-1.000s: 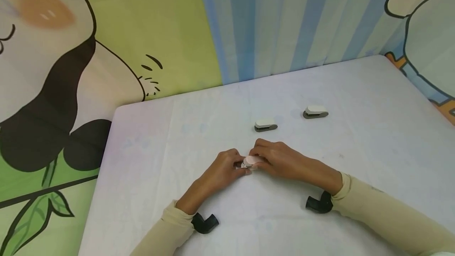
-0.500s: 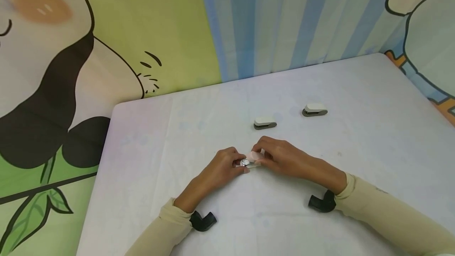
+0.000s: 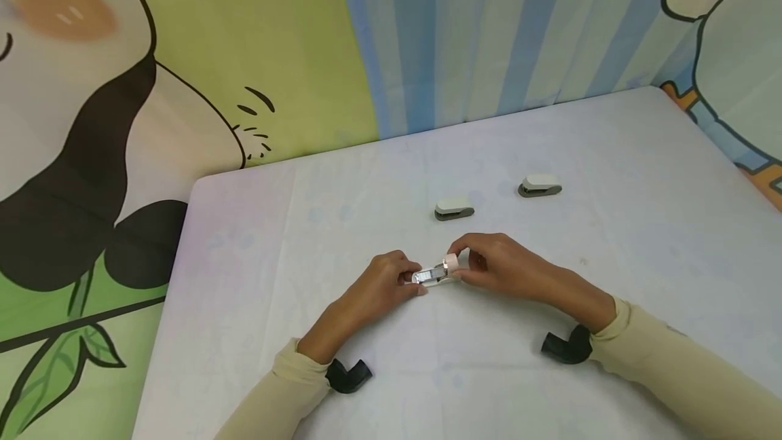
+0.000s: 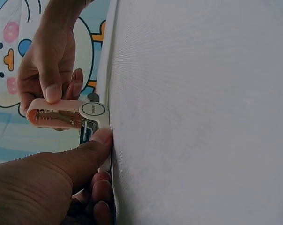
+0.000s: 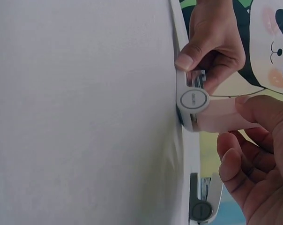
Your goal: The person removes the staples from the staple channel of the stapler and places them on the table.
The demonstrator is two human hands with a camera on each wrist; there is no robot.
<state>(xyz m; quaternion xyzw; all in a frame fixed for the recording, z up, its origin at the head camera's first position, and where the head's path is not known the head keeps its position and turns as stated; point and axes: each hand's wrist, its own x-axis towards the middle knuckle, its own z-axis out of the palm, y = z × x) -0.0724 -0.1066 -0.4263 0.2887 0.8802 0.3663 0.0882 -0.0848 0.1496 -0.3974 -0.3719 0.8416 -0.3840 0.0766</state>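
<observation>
A small stapler with a pink top and white base [image 3: 435, 275] lies on the table between both hands. Its pink top arm [image 4: 57, 105] is swung up to about a right angle from the base, which bares the metal staple channel [image 3: 430, 275]. My left hand [image 3: 375, 290] pinches the front end of the base between thumb and fingers, keeping it on the table. With thumb and fingertips, my right hand [image 3: 504, 265] holds the raised pink arm. In the right wrist view, the round pivot disc [image 5: 194, 99] shows at the hinge, with the right thumb [image 5: 258, 110] on the pink arm.
Two grey-and-white staplers stand farther back, one stapler [image 3: 454, 209] just beyond the hands and another stapler [image 3: 540, 185] to the right. A white cloth [image 3: 342, 209] covers the table. Cartoon-printed fabric [image 3: 275, 53] hangs behind it.
My right hand has lifted the stapler's pink top and swung it back to the right, uncovering the staple channel. My left hand has stayed on the base.
</observation>
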